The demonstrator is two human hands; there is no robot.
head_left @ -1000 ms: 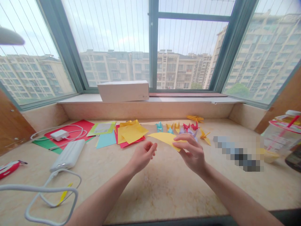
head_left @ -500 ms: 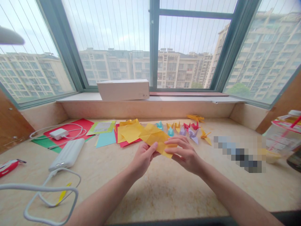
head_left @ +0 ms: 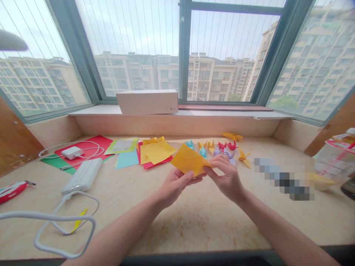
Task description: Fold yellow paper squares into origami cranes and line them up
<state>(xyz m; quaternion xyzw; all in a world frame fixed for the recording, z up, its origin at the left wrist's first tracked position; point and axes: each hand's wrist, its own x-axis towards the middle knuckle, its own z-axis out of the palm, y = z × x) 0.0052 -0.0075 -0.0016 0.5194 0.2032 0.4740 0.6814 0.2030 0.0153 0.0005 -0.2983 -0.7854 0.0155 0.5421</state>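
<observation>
A piece of yellow origami paper [head_left: 188, 159] is held up off the counter between both hands, its broad face tilted toward me. My left hand [head_left: 177, 184] grips its lower left edge, thumb on top and fingers beneath. At the right corner, my right hand [head_left: 225, 175] pinches the paper between thumb and fingers. Just behind stand small folded paper cranes: a blue one [head_left: 203, 152], a red one [head_left: 232, 146], a purple one [head_left: 229, 155] partly hidden by my right hand, and a yellow one [head_left: 244, 159]. Loose yellow sheets [head_left: 159, 150] lie left of the held paper.
On the left lie a white power bank [head_left: 82, 175], a charger plug [head_left: 72, 152], a looped cable [head_left: 93, 236], red paper [head_left: 101, 142] and a red-and-white object [head_left: 12, 192]. A white box [head_left: 146, 102] rests on the sill. A clear plastic container [head_left: 337, 159] stands right, beside a blurred-out patch.
The yellow paper, earlier showing an uneven, layered surface, now presents a smoother diamond-like face. My right hand's fingers have drawn together from lying over the paper to pinching its right corner.
</observation>
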